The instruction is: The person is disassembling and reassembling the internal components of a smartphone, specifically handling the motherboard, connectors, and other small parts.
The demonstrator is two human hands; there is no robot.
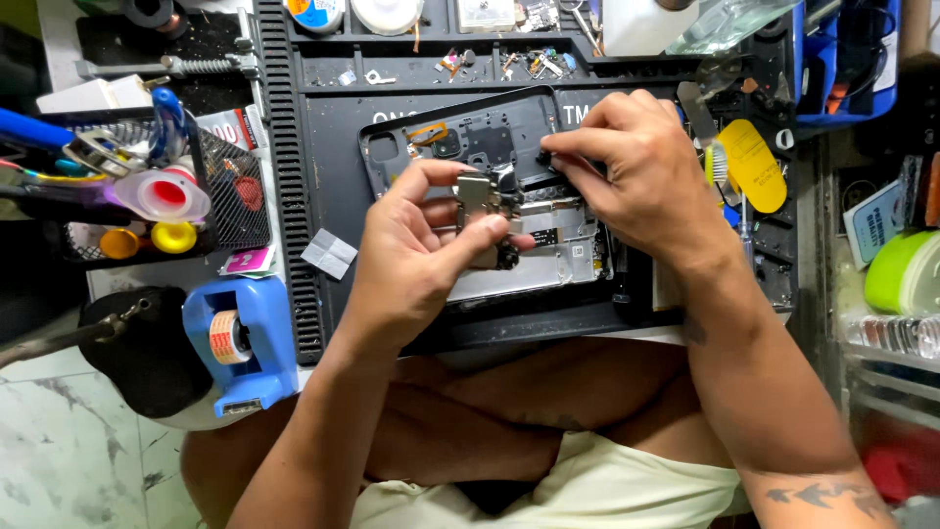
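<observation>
The left hand (416, 250) is pinching a small silver metal part (474, 192) between thumb and forefinger, just above the opened dark phone body (460, 147) lying on the dark grey ridged repair mat (323, 147) on the bench. The right hand (636, 167) is reaching in from the right, fingertips pressed together on a tiny black piece (542, 157). The phone's long axis is running left to right, directly under both hands; a blue tape dispenser (240, 338) is sitting well apart at left.

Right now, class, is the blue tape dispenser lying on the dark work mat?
No, the tape dispenser sits left of the mat, off its ribbed edge.
</observation>
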